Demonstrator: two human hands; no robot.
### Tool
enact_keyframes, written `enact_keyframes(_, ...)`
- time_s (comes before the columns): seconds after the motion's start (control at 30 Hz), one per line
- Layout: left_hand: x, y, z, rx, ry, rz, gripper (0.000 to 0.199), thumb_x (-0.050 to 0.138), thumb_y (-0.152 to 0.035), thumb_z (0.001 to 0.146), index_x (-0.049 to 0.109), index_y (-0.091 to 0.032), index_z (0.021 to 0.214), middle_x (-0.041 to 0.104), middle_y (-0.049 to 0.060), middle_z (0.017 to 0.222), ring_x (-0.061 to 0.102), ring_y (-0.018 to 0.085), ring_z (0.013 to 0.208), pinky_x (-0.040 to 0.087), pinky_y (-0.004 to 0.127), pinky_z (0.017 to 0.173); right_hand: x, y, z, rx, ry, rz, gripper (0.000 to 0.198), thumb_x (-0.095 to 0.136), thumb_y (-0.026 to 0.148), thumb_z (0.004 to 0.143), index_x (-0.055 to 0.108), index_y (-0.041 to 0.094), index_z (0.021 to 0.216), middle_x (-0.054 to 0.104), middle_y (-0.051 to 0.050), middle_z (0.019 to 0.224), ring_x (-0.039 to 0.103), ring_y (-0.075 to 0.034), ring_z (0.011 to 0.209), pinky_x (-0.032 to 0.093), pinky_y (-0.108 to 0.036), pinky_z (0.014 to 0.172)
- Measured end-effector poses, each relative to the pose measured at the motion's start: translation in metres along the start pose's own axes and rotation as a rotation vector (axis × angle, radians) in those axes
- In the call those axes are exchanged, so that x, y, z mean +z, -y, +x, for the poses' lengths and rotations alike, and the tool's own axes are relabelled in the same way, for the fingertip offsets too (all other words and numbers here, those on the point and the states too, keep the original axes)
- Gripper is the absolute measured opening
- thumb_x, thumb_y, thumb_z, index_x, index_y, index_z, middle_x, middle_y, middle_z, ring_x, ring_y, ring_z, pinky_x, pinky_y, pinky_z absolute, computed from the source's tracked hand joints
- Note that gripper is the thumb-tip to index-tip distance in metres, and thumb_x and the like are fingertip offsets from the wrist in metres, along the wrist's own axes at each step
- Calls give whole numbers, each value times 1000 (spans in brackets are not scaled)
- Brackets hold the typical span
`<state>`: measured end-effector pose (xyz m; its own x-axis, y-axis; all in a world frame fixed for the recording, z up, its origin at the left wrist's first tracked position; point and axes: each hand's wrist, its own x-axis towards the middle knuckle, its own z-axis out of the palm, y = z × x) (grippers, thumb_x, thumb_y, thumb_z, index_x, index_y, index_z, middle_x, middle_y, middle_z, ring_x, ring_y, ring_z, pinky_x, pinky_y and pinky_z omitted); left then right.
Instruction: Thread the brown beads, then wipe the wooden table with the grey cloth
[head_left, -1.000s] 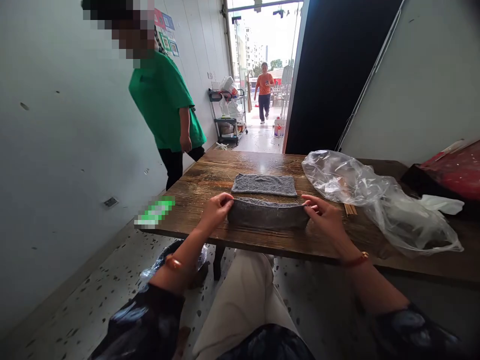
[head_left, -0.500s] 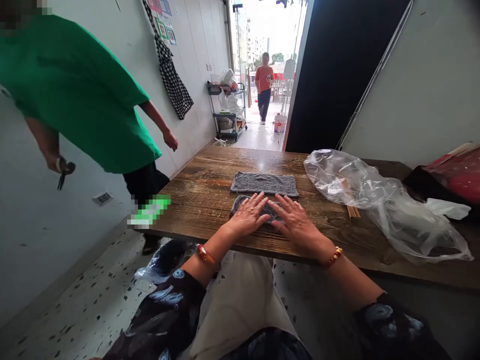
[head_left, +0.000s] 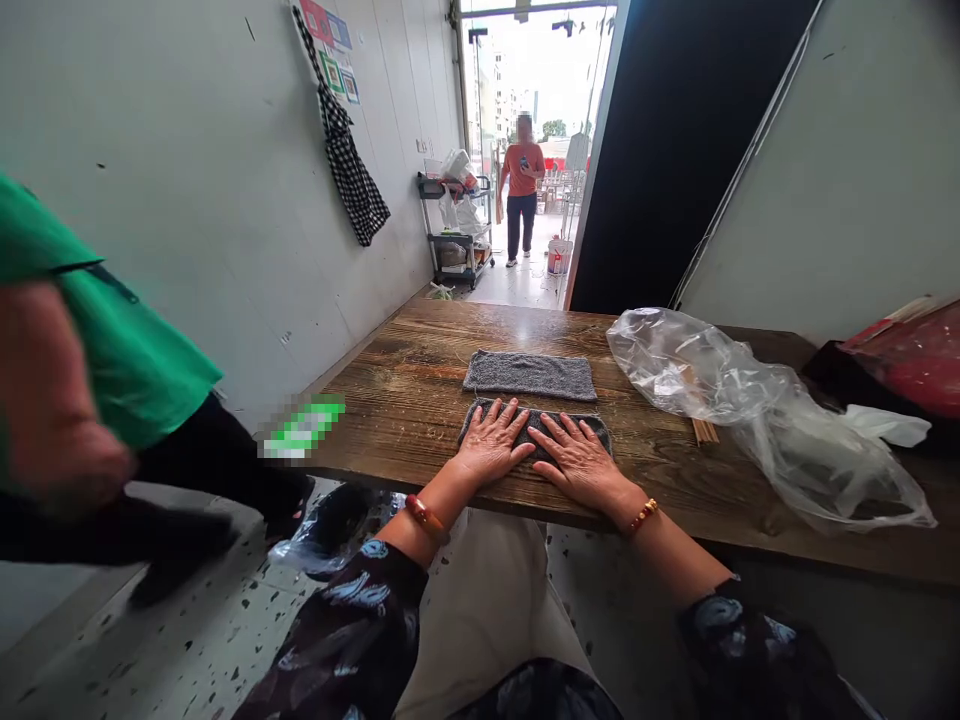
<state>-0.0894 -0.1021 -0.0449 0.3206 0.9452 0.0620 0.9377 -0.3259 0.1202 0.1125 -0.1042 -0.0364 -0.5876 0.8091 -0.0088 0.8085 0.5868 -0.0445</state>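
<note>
A folded dark grey cloth (head_left: 534, 422) lies near the front edge of the wooden table (head_left: 405, 395). My left hand (head_left: 491, 445) rests flat on its left part, fingers spread. On its right part lies my right hand (head_left: 576, 458), palm down with the fingers apart. Both hands cover much of this cloth. Just beyond it, a second folded grey cloth (head_left: 529, 375) lies flat as a long strip, apart from my hands.
A clear plastic bag (head_left: 720, 365) spreads over the table's right side, with wooden sticks (head_left: 703, 430) beside it. A person in green (head_left: 142, 350) is at the left. Another person in an orange top (head_left: 523, 175) stands near the doorway, by a cart (head_left: 459, 232).
My hands have come down and spread flatter on the near cloth. The person in green has moved left and closer. The person in orange has come nearer.
</note>
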Motion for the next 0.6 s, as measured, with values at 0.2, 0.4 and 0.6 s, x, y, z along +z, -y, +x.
enact_keyframes(0.2,-5,17,-23,2,-1,9,65,38,-60,94,32,-30,151,21,3,162,19,35,148,16,59,117,-5,17,-1,-20,52,54,66,30,66,94,29,35,152,18,0,162,13,-34,149,14,-58,118)
enact_keyframes(0.4,-9,65,-51,-36,4,41,61,36,-60,95,31,-35,150,24,-1,161,18,34,148,16,59,116,-4,61,7,-127,17,130,73,31,72,90,26,34,153,17,-1,163,10,-37,149,11,-60,117)
enact_keyframes(0.6,-10,80,-65,-97,-10,86,60,37,-59,95,32,-36,150,26,-1,161,20,35,148,19,61,115,-3,78,9,-172,-47,157,73,31,71,91,30,30,152,21,-5,162,14,-37,148,13,-60,117)
